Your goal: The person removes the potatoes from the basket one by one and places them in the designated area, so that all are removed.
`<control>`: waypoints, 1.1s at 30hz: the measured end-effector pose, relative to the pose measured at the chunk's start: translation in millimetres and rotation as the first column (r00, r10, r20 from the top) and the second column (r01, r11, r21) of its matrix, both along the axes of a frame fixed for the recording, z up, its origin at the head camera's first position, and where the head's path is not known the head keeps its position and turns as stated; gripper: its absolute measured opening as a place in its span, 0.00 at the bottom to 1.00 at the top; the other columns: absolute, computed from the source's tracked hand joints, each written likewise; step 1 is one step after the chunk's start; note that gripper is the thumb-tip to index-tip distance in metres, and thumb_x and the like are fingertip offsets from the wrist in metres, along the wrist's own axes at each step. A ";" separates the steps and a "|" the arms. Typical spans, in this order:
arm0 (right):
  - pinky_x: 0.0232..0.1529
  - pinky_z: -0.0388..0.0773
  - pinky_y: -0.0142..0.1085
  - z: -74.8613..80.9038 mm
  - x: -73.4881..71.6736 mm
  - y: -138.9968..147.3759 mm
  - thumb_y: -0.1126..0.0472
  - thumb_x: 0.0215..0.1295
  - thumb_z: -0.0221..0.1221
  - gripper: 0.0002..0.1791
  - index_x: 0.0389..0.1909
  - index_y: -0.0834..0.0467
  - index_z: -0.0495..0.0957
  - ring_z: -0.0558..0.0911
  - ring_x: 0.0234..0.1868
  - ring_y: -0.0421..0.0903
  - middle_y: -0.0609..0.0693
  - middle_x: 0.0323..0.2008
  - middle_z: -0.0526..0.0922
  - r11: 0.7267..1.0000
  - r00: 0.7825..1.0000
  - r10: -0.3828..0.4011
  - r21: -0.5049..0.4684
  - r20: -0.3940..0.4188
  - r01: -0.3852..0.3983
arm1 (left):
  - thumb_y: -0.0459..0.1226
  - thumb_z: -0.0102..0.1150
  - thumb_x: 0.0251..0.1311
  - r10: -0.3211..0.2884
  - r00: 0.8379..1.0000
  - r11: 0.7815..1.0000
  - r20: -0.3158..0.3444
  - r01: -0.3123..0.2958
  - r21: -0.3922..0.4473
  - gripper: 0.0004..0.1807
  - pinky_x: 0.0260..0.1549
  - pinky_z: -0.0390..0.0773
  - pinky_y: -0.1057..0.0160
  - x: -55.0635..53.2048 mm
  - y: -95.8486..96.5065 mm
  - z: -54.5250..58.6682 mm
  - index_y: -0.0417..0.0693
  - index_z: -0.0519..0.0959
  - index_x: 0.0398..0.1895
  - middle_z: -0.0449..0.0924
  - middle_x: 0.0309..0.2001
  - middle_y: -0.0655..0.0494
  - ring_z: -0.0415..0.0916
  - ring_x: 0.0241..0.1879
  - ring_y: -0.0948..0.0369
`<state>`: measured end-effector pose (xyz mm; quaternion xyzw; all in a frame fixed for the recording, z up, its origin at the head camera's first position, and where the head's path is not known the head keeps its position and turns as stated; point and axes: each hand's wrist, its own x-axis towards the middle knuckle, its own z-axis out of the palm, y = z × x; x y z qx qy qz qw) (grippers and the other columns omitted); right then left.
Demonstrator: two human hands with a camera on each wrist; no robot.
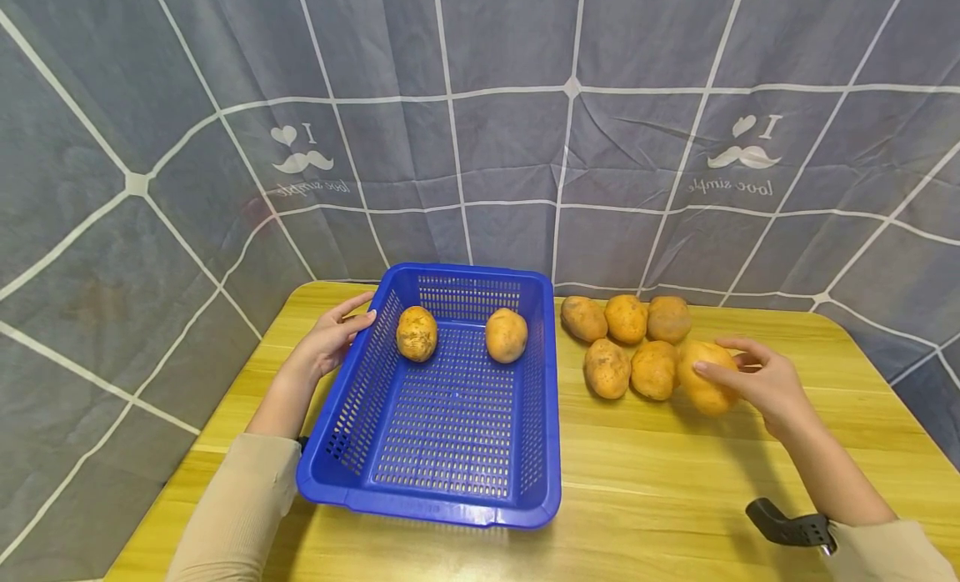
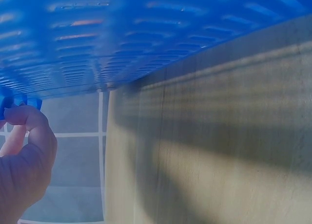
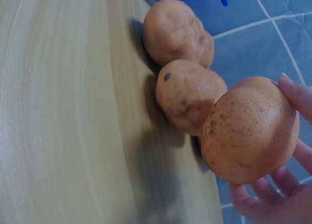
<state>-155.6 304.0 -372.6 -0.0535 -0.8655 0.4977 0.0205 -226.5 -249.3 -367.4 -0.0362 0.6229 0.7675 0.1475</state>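
A blue plastic basket [image 1: 442, 509] with slotted walls stands on the table, two potatoes inside: one potato [image 1: 417, 333] at the back left, another potato [image 1: 506, 335] at the back right. My left hand [image 1: 334, 342] holds the basket's left rim near the back; the left wrist view shows the thumb [image 2: 36, 131] bent at the rim. Between thumb and fingers, my right hand [image 1: 768, 386] grips a potato [image 3: 251, 131], which is lifted off the table in the right wrist view. Just left of it, several potatoes [image 1: 654, 370] lie in two rows.
The wooden table [image 1: 637, 499] carries everything. A grey curtain [image 1: 510, 148] with white lines hangs right behind its back edge and along the left side. A black strap [image 1: 791, 528] circles my right wrist.
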 end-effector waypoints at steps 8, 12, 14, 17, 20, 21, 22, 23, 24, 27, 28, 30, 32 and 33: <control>0.28 0.75 0.28 -8.5 -2.2 8.8 0.54 0.57 0.65 0.16 0.45 0.38 0.74 0.65 0.37 0.40 0.54 0.43 0.63 0.998 0.999 -0.034 -0.060 0.025 0.036 | 0.33 0.51 0.66 0.003 1.000 1.000 0.005 -0.003 -0.022 0.35 0.32 0.81 0.66 -0.4 0.0 -1.1 0.44 0.49 0.73 0.79 0.34 0.58 0.80 0.32 0.63; 0.27 0.76 0.28 -12.8 -4.7 12.5 0.54 0.56 0.66 0.15 0.41 0.37 0.73 0.68 0.34 0.38 0.54 0.43 0.63 0.995 0.998 -0.060 -0.075 0.034 0.063 | 0.33 0.51 0.66 0.005 1.000 0.999 0.005 -0.005 -0.033 0.34 0.32 0.81 0.66 -0.7 -0.4 -1.8 0.45 0.49 0.73 0.78 0.34 0.58 0.80 0.32 0.63; 0.26 0.76 0.28 -15.1 -6.9 14.0 0.54 0.55 0.66 0.15 0.39 0.36 0.73 0.69 0.31 0.37 0.53 0.40 0.64 0.994 0.996 -0.080 -0.076 0.037 0.083 | 0.33 0.51 0.66 0.008 1.000 0.999 0.005 -0.008 -0.041 0.34 0.32 0.81 0.65 -0.6 -0.4 -1.9 0.45 0.50 0.72 0.78 0.34 0.58 0.80 0.32 0.63; 0.25 0.77 0.29 -19.1 -11.1 16.2 0.54 0.54 0.67 0.15 0.37 0.36 0.73 0.71 0.28 0.35 0.52 0.37 0.66 0.991 0.994 -0.103 -0.082 0.047 0.106 | 0.33 0.51 0.66 0.002 1.000 0.999 0.005 -0.002 -0.039 0.35 0.32 0.81 0.65 -0.7 -0.8 -2.2 0.45 0.49 0.73 0.78 0.35 0.58 0.80 0.32 0.62; 0.26 0.77 0.30 -23.2 -15.3 18.1 0.53 0.54 0.67 0.16 0.42 0.41 0.74 0.71 0.27 0.35 0.51 0.37 0.66 0.990 0.991 -0.120 -0.066 0.067 0.124 | 0.33 0.51 0.66 0.005 1.000 1.000 0.006 -0.005 -0.029 0.35 0.32 0.81 0.65 -1.0 -0.7 -2.2 0.45 0.50 0.73 0.78 0.35 0.57 0.80 0.32 0.62; 0.26 0.77 0.30 -24.4 -16.6 18.6 0.52 0.54 0.67 0.18 0.45 0.45 0.74 0.71 0.27 0.35 0.52 0.38 0.66 0.990 0.990 -0.122 -0.060 0.071 0.126 | 0.33 0.51 0.66 0.006 1.000 1.000 0.007 -0.005 -0.026 0.34 0.32 0.81 0.65 -1.1 -0.7 -2.1 0.45 0.50 0.72 0.79 0.35 0.57 0.80 0.32 0.62; 0.26 0.77 0.30 -25.6 -18.1 18.8 0.52 0.54 0.67 0.21 0.49 0.49 0.74 0.71 0.28 0.35 0.53 0.39 0.66 0.990 0.989 -0.127 -0.051 0.077 0.131 | 0.33 0.51 0.66 0.005 1.000 1.000 0.006 -0.004 -0.023 0.35 0.32 0.81 0.65 -1.1 -0.7 -1.9 0.45 0.50 0.73 0.79 0.35 0.57 0.80 0.32 0.62; 0.26 0.77 0.29 -26.7 -19.5 19.2 0.51 0.54 0.67 0.25 0.51 0.52 0.72 0.70 0.28 0.35 0.54 0.41 0.66 0.990 0.988 -0.133 -0.042 0.083 0.137 | 0.33 0.51 0.66 0.004 1.000 1.000 0.005 -0.003 -0.020 0.35 0.32 0.81 0.65 -1.1 -0.8 -1.8 0.45 0.50 0.73 0.79 0.35 0.58 0.80 0.32 0.62; 0.27 0.77 0.29 -27.7 -21.1 19.4 0.51 0.54 0.67 0.28 0.54 0.56 0.71 0.70 0.29 0.35 0.55 0.42 0.65 0.990 0.987 -0.136 -0.035 0.087 0.140 | 0.33 0.51 0.66 0.004 1.000 1.000 0.004 -0.004 -0.018 0.35 0.32 0.81 0.65 -1.0 -0.6 -1.6 0.45 0.50 0.73 0.79 0.35 0.58 0.80 0.32 0.63; 0.27 0.76 0.28 -29.8 -25.7 19.3 0.50 0.54 0.66 0.36 0.59 0.64 0.67 0.70 0.30 0.34 0.56 0.44 0.65 0.989 0.985 -0.141 -0.031 0.096 0.144 | 0.33 0.51 0.66 0.001 1.000 1.000 0.002 -0.001 -0.014 0.35 0.31 0.81 0.66 -0.5 -0.5 -0.8 0.45 0.49 0.73 0.79 0.35 0.58 0.80 0.32 0.63; 0.27 0.76 0.27 -30.2 -27.3 19.1 0.50 0.54 0.66 0.37 0.60 0.65 0.66 0.70 0.30 0.35 0.56 0.44 0.65 0.989 0.985 -0.144 -0.027 0.099 0.147 | 0.33 0.51 0.66 -0.001 1.000 1.000 0.001 0.001 -0.013 0.35 0.31 0.81 0.66 -0.5 -0.6 -0.6 0.45 0.49 0.73 0.79 0.35 0.58 0.80 0.32 0.63; 0.27 0.75 0.27 -30.5 -30.3 18.5 0.49 0.54 0.66 0.39 0.61 0.66 0.65 0.69 0.30 0.36 0.57 0.45 0.64 0.988 0.984 -0.149 -0.015 0.101 0.152 | 0.33 0.51 0.65 -0.002 1.000 1.000 0.003 0.002 -0.010 0.35 0.32 0.81 0.65 -0.4 -0.5 -0.2 0.46 0.49 0.73 0.80 0.35 0.58 0.80 0.33 0.63; 0.27 0.75 0.27 -30.3 -33.4 17.8 0.48 0.54 0.66 0.41 0.63 0.67 0.63 0.68 0.32 0.37 0.58 0.46 0.64 0.988 0.983 -0.151 -0.003 0.109 0.152 | 0.33 0.51 0.65 -0.003 1.000 1.000 0.004 0.003 -0.006 0.36 0.31 0.81 0.65 -0.4 -0.4 0.2 0.46 0.49 0.73 0.80 0.35 0.58 0.80 0.33 0.63; 0.27 0.75 0.27 -30.2 -34.9 17.4 0.48 0.54 0.66 0.42 0.64 0.67 0.62 0.68 0.33 0.38 0.59 0.47 0.64 0.989 0.982 -0.150 0.004 0.113 0.150 | 0.33 0.52 0.65 -0.002 1.000 1.000 0.005 0.002 -0.005 0.36 0.31 0.81 0.65 -0.3 -0.5 0.2 0.46 0.49 0.73 0.80 0.35 0.58 0.80 0.33 0.63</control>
